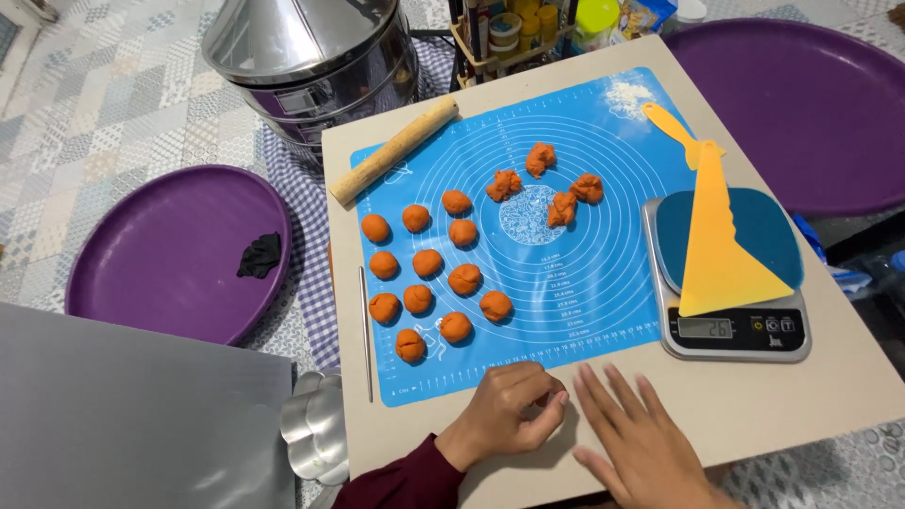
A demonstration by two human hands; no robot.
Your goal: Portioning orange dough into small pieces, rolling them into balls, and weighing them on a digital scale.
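Head cam: twelve orange dough balls (pixel 429 283) rolled, four rough lumps (pixel 547 184) left. Left hand (pixel 509 410) grip curled shut, contents hidden; right hand (pixel 641 438) spread flat on tabletop (pixel 801 386).

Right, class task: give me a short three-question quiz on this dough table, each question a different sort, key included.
1. True or false: the yellow scraper lies on the kitchen scale.
2. Which lies off the blue mat? A wooden rolling pin; B rough dough lumps; C smooth dough balls.
3. Which hand lies flat, fingers spread: left hand or right hand?

Key: 1 true; 2 A; 3 right.
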